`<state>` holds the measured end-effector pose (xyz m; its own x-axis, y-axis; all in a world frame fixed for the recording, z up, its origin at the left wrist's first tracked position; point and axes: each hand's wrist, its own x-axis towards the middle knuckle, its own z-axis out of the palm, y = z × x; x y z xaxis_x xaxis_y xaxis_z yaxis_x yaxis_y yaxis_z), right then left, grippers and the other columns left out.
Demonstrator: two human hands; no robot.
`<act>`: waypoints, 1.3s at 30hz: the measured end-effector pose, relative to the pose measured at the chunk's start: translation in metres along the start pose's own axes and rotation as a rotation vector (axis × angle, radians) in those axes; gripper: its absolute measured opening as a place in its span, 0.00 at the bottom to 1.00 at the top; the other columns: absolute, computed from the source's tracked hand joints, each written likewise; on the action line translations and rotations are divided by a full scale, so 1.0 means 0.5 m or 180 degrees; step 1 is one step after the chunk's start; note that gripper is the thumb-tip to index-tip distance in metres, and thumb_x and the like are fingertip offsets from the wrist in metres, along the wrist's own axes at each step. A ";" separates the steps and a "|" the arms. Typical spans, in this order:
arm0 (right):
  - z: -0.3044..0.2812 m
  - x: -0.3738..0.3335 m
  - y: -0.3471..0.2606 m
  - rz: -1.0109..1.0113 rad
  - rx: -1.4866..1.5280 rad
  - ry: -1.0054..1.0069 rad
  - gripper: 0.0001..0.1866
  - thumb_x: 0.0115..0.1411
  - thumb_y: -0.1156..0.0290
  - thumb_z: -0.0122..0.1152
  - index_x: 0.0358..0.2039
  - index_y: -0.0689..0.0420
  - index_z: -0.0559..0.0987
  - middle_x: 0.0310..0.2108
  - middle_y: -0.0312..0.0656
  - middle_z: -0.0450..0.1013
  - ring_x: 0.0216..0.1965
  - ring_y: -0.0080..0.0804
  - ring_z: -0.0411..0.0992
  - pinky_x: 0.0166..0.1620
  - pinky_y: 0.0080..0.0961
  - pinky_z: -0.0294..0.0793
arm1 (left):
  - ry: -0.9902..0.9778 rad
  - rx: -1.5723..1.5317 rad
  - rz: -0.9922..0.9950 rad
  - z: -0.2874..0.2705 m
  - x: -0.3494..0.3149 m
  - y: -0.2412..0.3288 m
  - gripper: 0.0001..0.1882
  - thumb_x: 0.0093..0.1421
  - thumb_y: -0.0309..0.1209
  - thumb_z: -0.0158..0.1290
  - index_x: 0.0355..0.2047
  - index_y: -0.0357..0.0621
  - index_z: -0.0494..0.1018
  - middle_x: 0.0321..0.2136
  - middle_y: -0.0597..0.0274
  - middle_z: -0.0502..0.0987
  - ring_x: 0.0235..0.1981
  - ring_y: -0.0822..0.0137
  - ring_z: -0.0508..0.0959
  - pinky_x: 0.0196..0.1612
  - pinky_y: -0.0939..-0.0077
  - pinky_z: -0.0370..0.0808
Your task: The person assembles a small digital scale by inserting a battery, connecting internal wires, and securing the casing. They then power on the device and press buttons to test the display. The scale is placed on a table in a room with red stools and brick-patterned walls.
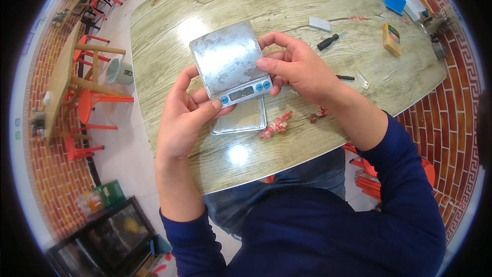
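Note:
Between my two hands is a small digital scale [228, 57] with a worn metal plate, a little display and blue round buttons along its near edge. My left hand [187, 110] grips its near left corner, thumb beside a button. My right hand [297, 66] holds its right side, thumb on the plate's edge. The scale is raised above the table, over a pale shallow tray-like cover [240, 118] that it partly hides. Right of my right hand lie a black-handled screwdriver [329, 42] and a thin black stick-like tool [345, 77].
The wood-patterned table [287, 5] also bears a white block [320, 24], a yellow box [392, 39], a blue object [394, 1] and a small clear packet [363, 80]. Orange stools [92, 102] and a bucket [120, 70] stand at left. A brick wall [451, 118] borders the right.

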<state>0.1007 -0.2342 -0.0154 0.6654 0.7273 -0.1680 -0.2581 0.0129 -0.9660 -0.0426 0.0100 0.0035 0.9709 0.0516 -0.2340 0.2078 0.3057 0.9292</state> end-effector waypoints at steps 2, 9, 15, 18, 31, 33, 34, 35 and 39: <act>-0.004 0.002 0.003 -0.0005 0.0024 -0.0005 0.18 0.78 0.68 0.67 0.63 0.58 0.76 0.42 0.41 0.84 0.32 0.19 0.78 0.36 0.20 0.83 | -0.0029 -0.0068 0.0021 0.001 0.001 -0.001 0.39 0.67 0.10 0.54 0.77 0.33 0.56 0.57 0.40 0.85 0.57 0.55 0.88 0.60 0.63 0.89; -0.004 0.004 0.006 -0.0024 0.0103 -0.0013 0.18 0.78 0.68 0.67 0.63 0.58 0.76 0.41 0.41 0.84 0.32 0.20 0.78 0.36 0.20 0.83 | 0.0032 -0.0107 -0.0082 -0.001 0.005 -0.001 0.41 0.65 0.10 0.53 0.78 0.33 0.55 0.57 0.41 0.85 0.58 0.55 0.88 0.60 0.62 0.89; 0.005 -0.004 -0.005 -0.0064 -0.0010 -0.0016 0.18 0.78 0.67 0.67 0.61 0.59 0.76 0.40 0.43 0.84 0.30 0.22 0.79 0.35 0.20 0.82 | 0.0173 -0.0057 -0.0126 0.005 0.004 -0.003 0.41 0.65 0.10 0.53 0.78 0.33 0.57 0.56 0.40 0.85 0.57 0.55 0.88 0.58 0.63 0.90; 0.005 -0.003 -0.007 -0.0055 -0.0025 -0.0017 0.18 0.77 0.66 0.68 0.61 0.60 0.76 0.40 0.43 0.84 0.30 0.22 0.79 0.35 0.21 0.82 | 0.0143 -0.0089 -0.0100 0.005 0.004 0.000 0.41 0.65 0.10 0.53 0.78 0.32 0.57 0.55 0.40 0.85 0.56 0.55 0.88 0.58 0.63 0.90; 0.010 -0.001 0.000 -0.0144 0.0102 0.0050 0.15 0.76 0.71 0.67 0.58 0.64 0.76 0.39 0.47 0.86 0.27 0.23 0.80 0.32 0.22 0.81 | 0.0209 0.0102 -0.0006 -0.001 0.004 -0.002 0.39 0.67 0.12 0.55 0.78 0.29 0.57 0.56 0.37 0.85 0.55 0.53 0.89 0.57 0.62 0.90; 0.010 0.000 0.001 -0.0127 0.0089 0.0056 0.15 0.76 0.71 0.67 0.58 0.64 0.76 0.39 0.47 0.86 0.27 0.23 0.80 0.31 0.21 0.81 | 0.0215 0.0118 -0.0015 -0.001 0.004 -0.002 0.39 0.67 0.12 0.55 0.78 0.29 0.57 0.56 0.37 0.85 0.55 0.53 0.89 0.57 0.63 0.90; 0.010 0.001 0.001 -0.0133 0.0087 0.0049 0.15 0.76 0.72 0.67 0.58 0.64 0.76 0.39 0.47 0.86 0.27 0.23 0.81 0.31 0.21 0.81 | 0.0203 0.0139 -0.0022 -0.001 0.004 -0.001 0.39 0.67 0.12 0.55 0.78 0.29 0.57 0.56 0.37 0.85 0.55 0.54 0.89 0.56 0.64 0.91; 0.010 0.001 0.001 -0.0125 0.0084 0.0058 0.15 0.76 0.72 0.67 0.58 0.64 0.76 0.38 0.47 0.86 0.27 0.23 0.81 0.31 0.22 0.81 | 0.0199 0.0145 -0.0028 -0.001 0.004 0.000 0.39 0.67 0.12 0.55 0.78 0.29 0.57 0.56 0.37 0.85 0.55 0.54 0.89 0.56 0.64 0.91; 0.010 0.002 0.001 -0.0091 0.0096 0.0075 0.15 0.76 0.72 0.67 0.58 0.64 0.76 0.38 0.46 0.86 0.27 0.24 0.80 0.31 0.22 0.81 | 0.0169 0.0093 -0.0009 0.000 0.004 0.001 0.40 0.67 0.11 0.55 0.78 0.29 0.57 0.56 0.37 0.85 0.55 0.54 0.89 0.57 0.62 0.90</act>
<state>0.0977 -0.2302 -0.0149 0.6891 0.7099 -0.1453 -0.2594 0.0544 -0.9642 -0.0407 0.0105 0.0036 0.9627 0.1014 -0.2510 0.2148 0.2781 0.9362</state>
